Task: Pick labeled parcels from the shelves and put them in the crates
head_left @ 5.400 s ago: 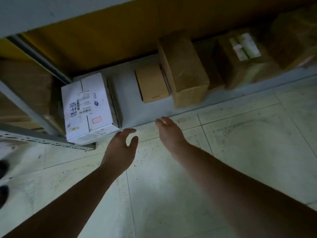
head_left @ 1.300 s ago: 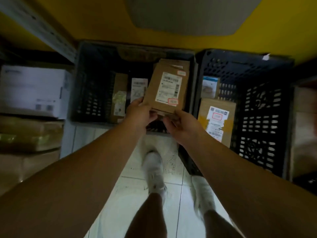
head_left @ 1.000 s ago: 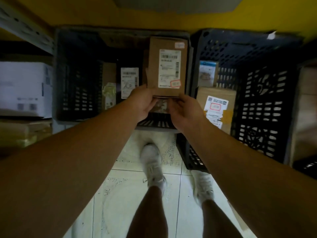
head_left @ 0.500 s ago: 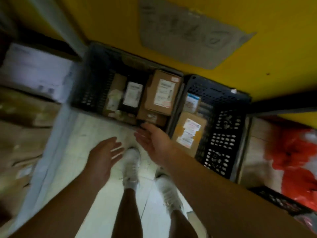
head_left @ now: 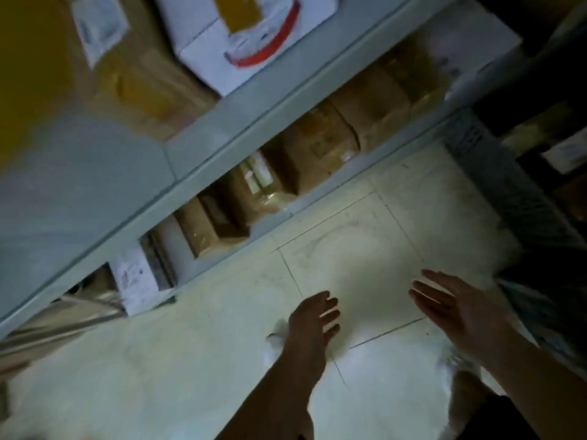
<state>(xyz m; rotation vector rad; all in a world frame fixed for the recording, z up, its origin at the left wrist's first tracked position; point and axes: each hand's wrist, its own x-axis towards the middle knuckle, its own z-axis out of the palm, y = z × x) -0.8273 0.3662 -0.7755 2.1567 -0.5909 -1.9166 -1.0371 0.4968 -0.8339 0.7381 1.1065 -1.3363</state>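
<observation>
Overhead, both hands hang empty above the pale tiled floor (head_left: 365, 255). Left hand (head_left: 313, 319) has its fingers loosely spread, palm down; right hand (head_left: 451, 303) is flat and open, fingers extended and slightly apart. Neither touches a parcel.

Parcels sit on the grey shelves (head_left: 254, 112), which cross the view diagonally. On the upper shelf, a white box (head_left: 241, 36) with a red curved mark lies beside a brown carton (head_left: 149, 81) that bears a white label (head_left: 100, 23) near its top corner. On the lower shelf runs a row of brown parcels: 1 large carton (head_left: 320, 147) in the middle, another (head_left: 374, 106) just to its right, a taped parcel (head_left: 254, 192) with a pale label to its left, and a smaller brown box (head_left: 203, 230) further left. At the row's left end stands a white box (head_left: 136, 277) with dark printing; its text is too blurred to read.

A dark slotted crate (head_left: 521, 198) runs along the right edge, well apart from the shelf parcels. What it holds is hard to tell in the dim, blurred view; a white-labelled item (head_left: 568, 152) shows at the far right, whether inside it or not I cannot tell.
</observation>
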